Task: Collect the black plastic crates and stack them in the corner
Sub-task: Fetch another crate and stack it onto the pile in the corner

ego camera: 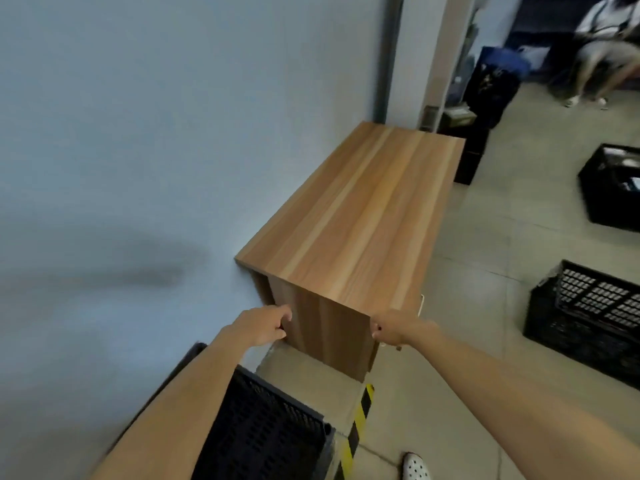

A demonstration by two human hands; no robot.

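My left hand (265,325) and right hand (391,331) each clamp a side edge of the wooden cabinet (349,216), likely shifting it to clear the corner. One black crate (263,434) sits below my left forearm; two crates (585,320) wait well off right, next to fetch.

both bare arms reach forward and slightly down, held nearly straight and set apart. the left hand (264,326) has its fingers curled inward, knuckles up, thumb tucked beneath. the right hand (390,330) mirrors it, fingers bent round in a clamping grip, wrist straight. a foot in a white spotted shoe (416,466) shows below the right forearm.
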